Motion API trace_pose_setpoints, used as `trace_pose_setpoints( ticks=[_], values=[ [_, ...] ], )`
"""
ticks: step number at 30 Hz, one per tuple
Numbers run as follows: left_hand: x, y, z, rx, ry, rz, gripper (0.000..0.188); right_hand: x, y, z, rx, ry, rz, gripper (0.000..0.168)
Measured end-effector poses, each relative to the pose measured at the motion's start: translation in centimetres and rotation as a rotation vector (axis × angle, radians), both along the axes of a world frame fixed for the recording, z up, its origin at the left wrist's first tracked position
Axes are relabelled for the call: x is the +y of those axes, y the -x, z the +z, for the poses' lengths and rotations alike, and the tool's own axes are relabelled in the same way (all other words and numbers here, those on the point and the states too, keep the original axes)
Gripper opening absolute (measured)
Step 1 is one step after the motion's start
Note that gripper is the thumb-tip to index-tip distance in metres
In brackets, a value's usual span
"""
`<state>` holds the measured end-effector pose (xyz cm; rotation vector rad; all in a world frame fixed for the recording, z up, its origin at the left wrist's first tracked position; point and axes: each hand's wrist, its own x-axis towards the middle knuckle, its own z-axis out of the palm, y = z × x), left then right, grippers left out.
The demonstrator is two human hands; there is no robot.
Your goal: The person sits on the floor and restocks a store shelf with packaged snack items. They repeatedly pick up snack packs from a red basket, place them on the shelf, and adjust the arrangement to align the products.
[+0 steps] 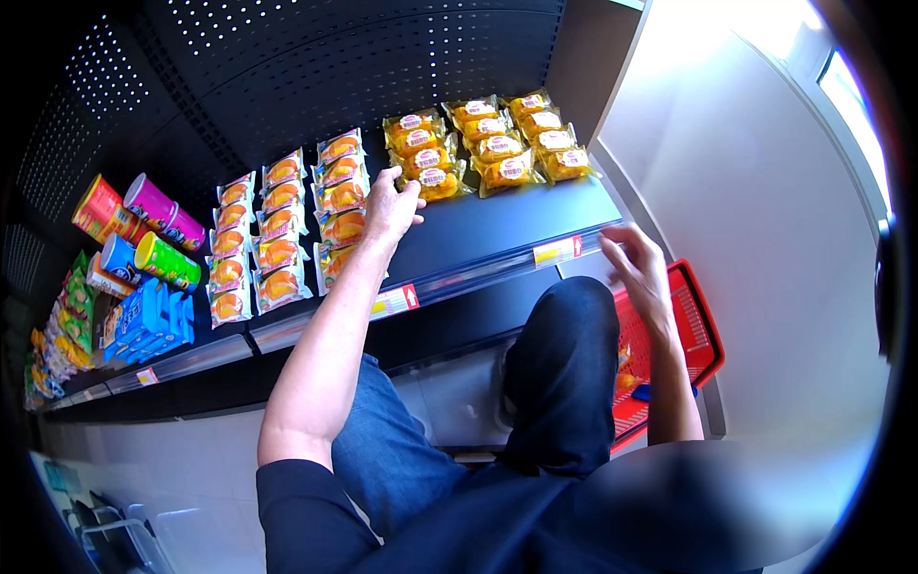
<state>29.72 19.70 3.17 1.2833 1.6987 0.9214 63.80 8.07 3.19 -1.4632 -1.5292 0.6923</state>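
My left hand reaches over the black shelf to the left row of yellow-wrapped bread packets. Its fingertips are at the left side of the front packet in that row; whether they press on it is hard to tell. Two more rows of the same packets, a middle row and a right row, lie beside it. My right hand hangs just off the shelf's front edge, loosely curled and holding nothing. Below it is a red plastic basket with a few orange-yellow packets inside, partly hidden by my arm and knee.
Left of my arm lie rows of white-and-orange packets. Farther left are canisters, blue packs and snack bags. Price tags line the shelf's front rail. A perforated back panel and a white wall bound the space.
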Motion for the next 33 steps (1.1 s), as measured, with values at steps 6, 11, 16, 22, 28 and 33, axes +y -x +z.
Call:
trace_pose_setpoints(
  ticks=[6, 11, 16, 22, 28, 33],
  values=[
    [0.7, -0.3, -0.5, -0.067, 0.031, -0.025, 0.061, 8.9, 11.4, 2.3, 0.1, 0.095, 0.358, 0.046],
    [1.3, -0.1, -1.7, -0.135, 0.007, -0.036, 0.064, 14.3, 16.1, 0.2, -0.033, 0.221, 0.285, 0.049],
    [1.2, 0.4, -2.4, -0.21, 0.006, -0.01, 0.067, 15.7, 17.2, -1.3, -0.01, 0.339, 0.28, 0.043],
    [-0.1, 0.7, -1.9, -0.329, 0.002, 0.039, 0.063, 13.9, 15.9, -0.9, 0.209, 0.135, 0.213, 0.051],
    [-3.0, -1.3, -0.3, -0.418, -0.118, -0.254, 0.046, 10.6, 11.3, 1.6, 0.201, 0.068, 0.229, 0.038],
    [-4.7, -3.0, -0.6, -0.484, -0.13, -0.482, 0.043, 4.8, 5.1, 1.3, 0.238, -0.083, 0.102, 0.032]
  ],
)
